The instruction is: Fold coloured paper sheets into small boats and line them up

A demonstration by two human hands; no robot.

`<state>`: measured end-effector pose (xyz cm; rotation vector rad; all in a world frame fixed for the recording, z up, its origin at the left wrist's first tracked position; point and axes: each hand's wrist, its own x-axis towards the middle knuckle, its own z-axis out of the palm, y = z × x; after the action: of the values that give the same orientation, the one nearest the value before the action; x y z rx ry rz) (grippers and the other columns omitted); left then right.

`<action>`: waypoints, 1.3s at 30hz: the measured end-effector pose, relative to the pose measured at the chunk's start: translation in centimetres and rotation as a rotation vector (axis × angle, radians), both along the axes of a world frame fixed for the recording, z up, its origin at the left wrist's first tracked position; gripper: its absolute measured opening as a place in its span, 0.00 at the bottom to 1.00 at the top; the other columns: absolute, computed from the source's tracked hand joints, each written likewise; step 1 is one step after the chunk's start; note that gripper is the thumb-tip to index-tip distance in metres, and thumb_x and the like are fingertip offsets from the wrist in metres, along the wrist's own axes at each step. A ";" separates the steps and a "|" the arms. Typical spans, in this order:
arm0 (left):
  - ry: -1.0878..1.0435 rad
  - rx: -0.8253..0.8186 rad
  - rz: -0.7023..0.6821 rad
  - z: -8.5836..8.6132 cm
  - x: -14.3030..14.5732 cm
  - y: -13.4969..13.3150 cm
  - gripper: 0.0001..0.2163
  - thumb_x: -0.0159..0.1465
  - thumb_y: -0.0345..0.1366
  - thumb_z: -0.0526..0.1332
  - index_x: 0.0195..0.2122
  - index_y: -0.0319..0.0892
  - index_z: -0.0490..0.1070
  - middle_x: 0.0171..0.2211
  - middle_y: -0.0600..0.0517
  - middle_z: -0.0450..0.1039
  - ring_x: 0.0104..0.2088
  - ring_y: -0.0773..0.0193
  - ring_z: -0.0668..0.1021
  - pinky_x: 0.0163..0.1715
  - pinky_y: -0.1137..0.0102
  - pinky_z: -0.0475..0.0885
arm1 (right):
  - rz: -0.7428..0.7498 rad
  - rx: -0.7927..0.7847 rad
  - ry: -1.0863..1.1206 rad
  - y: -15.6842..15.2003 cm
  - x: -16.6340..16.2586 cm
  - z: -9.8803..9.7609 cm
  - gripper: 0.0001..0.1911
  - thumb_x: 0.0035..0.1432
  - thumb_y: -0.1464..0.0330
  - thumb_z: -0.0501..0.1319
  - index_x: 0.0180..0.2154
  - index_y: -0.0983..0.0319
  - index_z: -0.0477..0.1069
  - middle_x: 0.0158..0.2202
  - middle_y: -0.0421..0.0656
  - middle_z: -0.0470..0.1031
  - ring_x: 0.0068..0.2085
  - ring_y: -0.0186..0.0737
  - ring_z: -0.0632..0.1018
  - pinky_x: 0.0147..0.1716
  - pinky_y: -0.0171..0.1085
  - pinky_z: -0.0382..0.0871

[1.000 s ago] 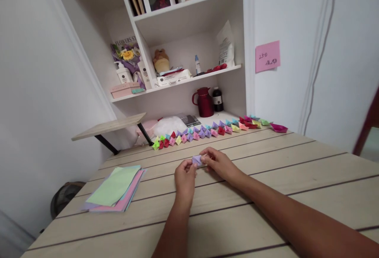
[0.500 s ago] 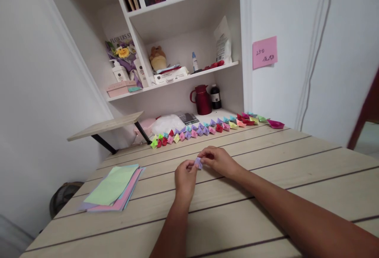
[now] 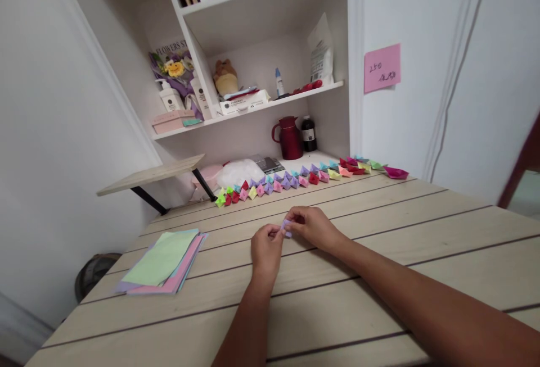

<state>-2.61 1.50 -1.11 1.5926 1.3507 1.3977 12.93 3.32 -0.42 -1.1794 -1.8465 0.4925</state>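
A small folded piece of lilac paper is pinched between my two hands above the middle of the table. My left hand grips its left side with thumb and fingertips. From the right, my right hand pinches the other side, fingers curled. The fingers cover much of the paper, so its exact folded shape is hidden. Beyond my hands, small folded paper boats in many colours stand in rows along the back of the table.
A stack of coloured paper sheets lies on the left of the slatted table. A small raised wooden stand is at the back left. Behind the boats are a red jug, a dark bottle and shelves.
The lilac paper has turned between my fingers and shows less of its flat face. Both hands stay close together; the camera view has shifted slightly.
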 end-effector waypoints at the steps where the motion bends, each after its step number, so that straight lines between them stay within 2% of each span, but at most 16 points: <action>1: 0.009 0.007 0.004 -0.1 0.0 0.0 0.04 0.50 0.29 0.66 0.20 0.44 0.76 0.22 0.52 0.74 0.25 0.64 0.73 0.29 0.72 0.64 | -0.007 -0.007 0.001 0.1 0.1 -0.1 0.06 0.51 0.65 0.63 0.28 0.60 0.76 0.25 0.39 0.77 0.27 0.36 0.72 0.28 0.33 0.62; 3: 0.021 0.033 0.035 -0.1 -0.1 0.0 0.04 0.50 0.29 0.66 0.23 0.45 0.77 0.26 0.52 0.74 0.26 0.64 0.73 0.31 0.72 0.65 | -0.019 -0.018 0.000 0.2 0.3 -0.2 0.06 0.51 0.64 0.63 0.27 0.60 0.76 0.24 0.39 0.77 0.26 0.36 0.72 0.28 0.33 0.62; 6: 0.030 0.085 0.110 -0.1 -0.2 0.0 0.09 0.49 0.28 0.67 0.30 0.46 0.79 0.35 0.50 0.72 0.31 0.63 0.73 0.36 0.71 0.66 | -0.023 -0.029 -0.007 0.4 0.5 -0.3 0.07 0.52 0.64 0.63 0.27 0.60 0.77 0.24 0.40 0.77 0.27 0.37 0.73 0.28 0.34 0.62; 8: 0.038 0.108 0.134 -0.2 -0.2 0.1 0.09 0.49 0.28 0.67 0.32 0.47 0.79 0.37 0.50 0.71 0.34 0.62 0.74 0.38 0.70 0.67 | -0.009 -0.032 -0.011 0.3 0.5 -0.2 0.07 0.52 0.65 0.63 0.28 0.59 0.78 0.25 0.40 0.78 0.28 0.38 0.74 0.29 0.34 0.63; 13: 0.079 0.104 0.082 -0.5 -0.1 0.5 0.05 0.52 0.27 0.64 0.25 0.45 0.77 0.30 0.51 0.75 0.30 0.63 0.75 0.36 0.70 0.68 | 0.059 -0.039 -0.021 0.0 0.3 -0.1 0.06 0.52 0.67 0.62 0.30 0.58 0.79 0.29 0.39 0.81 0.31 0.38 0.76 0.31 0.34 0.64; 19: 0.127 0.098 0.065 -0.6 -0.1 0.6 0.04 0.54 0.29 0.63 0.26 0.44 0.77 0.27 0.51 0.77 0.29 0.63 0.76 0.33 0.71 0.69 | 0.056 -0.063 -0.034 -0.1 0.4 -0.2 0.06 0.52 0.65 0.63 0.30 0.59 0.78 0.23 0.38 0.77 0.26 0.36 0.74 0.25 0.32 0.62; 26: 0.239 0.155 0.074 -0.5 0.1 0.5 0.03 0.55 0.30 0.61 0.26 0.42 0.75 0.27 0.53 0.76 0.27 0.66 0.75 0.31 0.73 0.69 | 0.024 -0.021 -0.092 -0.3 0.4 0.2 0.03 0.52 0.68 0.63 0.29 0.59 0.76 0.28 0.38 0.76 0.29 0.35 0.74 0.28 0.31 0.62; 30: 0.325 0.217 0.108 -0.2 0.3 0.2 0.04 0.55 0.28 0.61 0.26 0.43 0.73 0.28 0.54 0.75 0.28 0.67 0.74 0.34 0.72 0.68 | -0.033 0.035 -0.148 -0.6 0.2 0.7 0.03 0.50 0.70 0.63 0.30 0.58 0.75 0.33 0.40 0.72 0.31 0.35 0.72 0.31 0.32 0.60; 39: 0.487 0.300 0.175 0.6 0.6 -0.6 0.05 0.54 0.27 0.62 0.26 0.44 0.73 0.27 0.56 0.74 0.28 0.67 0.75 0.44 0.64 0.63 | -0.050 0.049 -0.236 -1.2 0.0 1.1 0.03 0.53 0.69 0.61 0.29 0.56 0.73 0.25 0.37 0.74 0.29 0.36 0.70 0.30 0.33 0.55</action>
<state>-1.98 0.89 -0.55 2.1613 1.6455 1.4201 12.95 2.08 0.65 -1.2917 -2.0109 0.2878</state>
